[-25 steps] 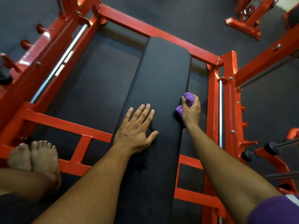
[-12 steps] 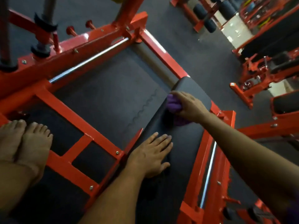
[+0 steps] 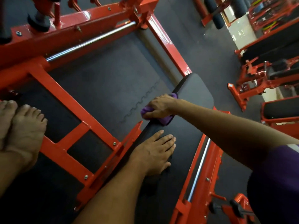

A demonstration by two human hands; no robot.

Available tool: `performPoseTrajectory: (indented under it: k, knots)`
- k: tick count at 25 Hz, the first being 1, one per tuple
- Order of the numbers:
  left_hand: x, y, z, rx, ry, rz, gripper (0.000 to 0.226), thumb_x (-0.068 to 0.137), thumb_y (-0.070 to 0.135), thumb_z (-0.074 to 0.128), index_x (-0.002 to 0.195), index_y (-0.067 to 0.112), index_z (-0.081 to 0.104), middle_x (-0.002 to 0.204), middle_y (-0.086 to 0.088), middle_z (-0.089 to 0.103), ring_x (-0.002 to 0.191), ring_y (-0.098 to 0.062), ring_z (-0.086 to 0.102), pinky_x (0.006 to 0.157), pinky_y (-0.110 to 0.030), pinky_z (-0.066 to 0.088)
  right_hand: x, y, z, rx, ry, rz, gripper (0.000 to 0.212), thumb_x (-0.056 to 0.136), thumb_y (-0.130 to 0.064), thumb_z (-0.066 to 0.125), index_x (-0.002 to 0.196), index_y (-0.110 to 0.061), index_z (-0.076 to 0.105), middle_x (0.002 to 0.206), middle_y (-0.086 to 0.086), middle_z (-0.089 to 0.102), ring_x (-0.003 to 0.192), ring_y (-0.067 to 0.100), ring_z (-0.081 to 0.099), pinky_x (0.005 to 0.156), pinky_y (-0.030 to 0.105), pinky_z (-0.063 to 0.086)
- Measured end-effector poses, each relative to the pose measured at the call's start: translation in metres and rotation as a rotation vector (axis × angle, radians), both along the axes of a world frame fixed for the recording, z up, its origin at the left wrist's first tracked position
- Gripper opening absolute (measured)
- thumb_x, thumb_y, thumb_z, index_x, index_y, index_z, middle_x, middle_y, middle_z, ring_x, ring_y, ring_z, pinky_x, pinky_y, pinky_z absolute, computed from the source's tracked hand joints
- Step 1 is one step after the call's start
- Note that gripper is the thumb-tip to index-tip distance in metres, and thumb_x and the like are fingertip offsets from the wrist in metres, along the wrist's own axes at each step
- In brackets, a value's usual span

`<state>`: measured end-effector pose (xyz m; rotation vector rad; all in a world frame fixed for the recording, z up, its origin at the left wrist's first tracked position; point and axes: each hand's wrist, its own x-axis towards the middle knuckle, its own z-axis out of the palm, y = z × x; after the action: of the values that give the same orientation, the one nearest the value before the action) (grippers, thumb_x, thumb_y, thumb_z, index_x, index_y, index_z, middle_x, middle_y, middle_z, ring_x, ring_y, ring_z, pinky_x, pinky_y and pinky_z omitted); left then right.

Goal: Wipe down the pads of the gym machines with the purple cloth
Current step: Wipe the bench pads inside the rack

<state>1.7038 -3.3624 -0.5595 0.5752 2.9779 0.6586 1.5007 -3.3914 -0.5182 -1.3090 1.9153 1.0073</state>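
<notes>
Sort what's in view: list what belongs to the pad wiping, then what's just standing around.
In the job:
purple cloth
black bench pad
right hand gripping the cloth
left hand flat on the pad

Standing around:
red frame
chrome bar
other machines
bare feet

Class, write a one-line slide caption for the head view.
Right hand wipes purple cloth along black bench pad; left hand rests flat on it.

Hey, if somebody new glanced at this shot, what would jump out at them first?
Probably the right hand gripping the purple cloth at the left edge of the black pad, mid-frame. Just below, the left hand rests flat on the pad. The bright orange machine frame surrounds it all.
</notes>
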Motion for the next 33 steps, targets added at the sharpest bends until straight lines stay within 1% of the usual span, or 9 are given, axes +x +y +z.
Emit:
performPoseTrajectory:
  k: [3, 6, 9, 15, 20, 23, 25, 30, 33]
  knots:
    - [0.003, -0.002, 0.002, -0.010, 0.000, -0.040, 0.073, 0.107, 0.053, 0.027, 0.165, 0.014, 0.006, 0.173, -0.006, -0.004, 0.160, -0.019, -0.010, 0.123, -0.046, -0.017, 0.014, 0.020, 0.010, -0.207, -0.191, 0.123, 0.058, 0.090, -0.076, 0.040, 0.111, -0.027, 0.063, 0.110, 0.000, 0.069, 0.096, 0.024, 0.064, 0.090, 0.041, 0.050]
    - [0.003, -0.002, 0.001, -0.032, -0.006, -0.040, 0.072, 0.108, 0.055, 0.022, 0.164, 0.016, 0.001, 0.173, -0.003, -0.008, 0.159, -0.018, -0.014, 0.126, -0.048, -0.016, -0.041, 0.023, 0.029, -0.236, -0.022, 0.041, 0.069, 0.086, -0.079, 0.039, 0.130, -0.030, 0.059, 0.126, 0.001, 0.066, 0.116, 0.027, 0.060, 0.098, 0.044, 0.040]
    - [0.002, -0.001, 0.001, -0.040, -0.016, -0.038, 0.072, 0.108, 0.056, 0.019, 0.164, 0.017, -0.002, 0.172, -0.003, -0.011, 0.158, -0.018, -0.015, 0.127, -0.049, -0.015, -0.075, 0.017, 0.036, -0.210, 0.213, -0.074, 0.055, 0.087, -0.079, 0.040, 0.110, -0.032, 0.060, 0.106, -0.003, 0.063, 0.110, 0.029, 0.059, 0.093, 0.049, 0.039]
    - [0.001, -0.003, 0.003, -0.011, -0.028, -0.024, 0.072, 0.108, 0.055, 0.023, 0.165, 0.016, 0.003, 0.173, -0.003, -0.007, 0.159, -0.018, -0.012, 0.122, -0.047, -0.019, 0.015, 0.016, 0.005, -0.219, -0.171, 0.078, 0.050, 0.089, -0.077, 0.044, 0.102, -0.032, 0.062, 0.097, -0.004, 0.067, 0.084, 0.019, 0.062, 0.075, 0.037, 0.050]
    - [0.002, -0.003, 0.000, -0.033, -0.022, -0.032, 0.072, 0.108, 0.056, 0.022, 0.165, 0.017, 0.002, 0.173, -0.002, -0.008, 0.159, -0.018, -0.013, 0.125, -0.048, -0.018, -0.051, 0.024, 0.024, -0.315, 0.208, -0.088, 0.054, 0.090, -0.077, 0.044, 0.115, -0.033, 0.062, 0.111, -0.001, 0.067, 0.110, 0.027, 0.061, 0.091, 0.045, 0.040]
    - [-0.004, -0.005, 0.006, -0.021, -0.080, -0.056, 0.073, 0.108, 0.056, 0.028, 0.165, 0.018, 0.002, 0.173, 0.000, -0.009, 0.158, -0.016, -0.015, 0.125, -0.046, -0.018, -0.010, 0.022, 0.007, -0.319, 0.093, -0.089, 0.052, 0.089, -0.075, 0.045, 0.104, -0.029, 0.063, 0.101, -0.003, 0.067, 0.100, 0.025, 0.063, 0.092, 0.045, 0.044]
    - [-0.008, -0.008, 0.010, -0.018, -0.132, -0.069, 0.074, 0.108, 0.056, 0.031, 0.166, 0.020, 0.002, 0.173, 0.002, -0.011, 0.158, -0.014, -0.016, 0.125, -0.044, -0.017, 0.014, 0.032, 0.024, -0.550, -0.006, -0.138, 0.050, 0.088, -0.074, 0.047, 0.099, -0.028, 0.064, 0.093, -0.006, 0.066, 0.090, 0.019, 0.062, 0.084, 0.043, 0.050]
    - [-0.006, -0.006, 0.014, -0.053, -0.179, -0.028, 0.076, 0.106, 0.057, 0.037, 0.166, 0.025, 0.002, 0.173, 0.006, -0.009, 0.158, -0.011, -0.013, 0.127, -0.045, -0.013, 0.065, 0.157, 0.075, -1.271, 0.267, -0.744, 0.033, 0.090, -0.051, 0.068, 0.102, -0.021, 0.065, 0.091, -0.002, 0.066, 0.086, 0.020, 0.062, 0.077, 0.039, 0.049]
    - [0.001, 0.010, 0.019, -0.108, -0.180, 0.035, 0.072, 0.108, 0.051, 0.032, 0.166, 0.021, 0.001, 0.173, 0.003, -0.010, 0.159, -0.015, -0.014, 0.126, -0.051, -0.013, 0.161, 0.245, 0.031, -1.491, 0.420, -1.270, 0.044, 0.088, -0.060, 0.060, 0.109, -0.021, 0.062, 0.102, 0.000, 0.066, 0.096, 0.024, 0.064, 0.087, 0.043, 0.050]
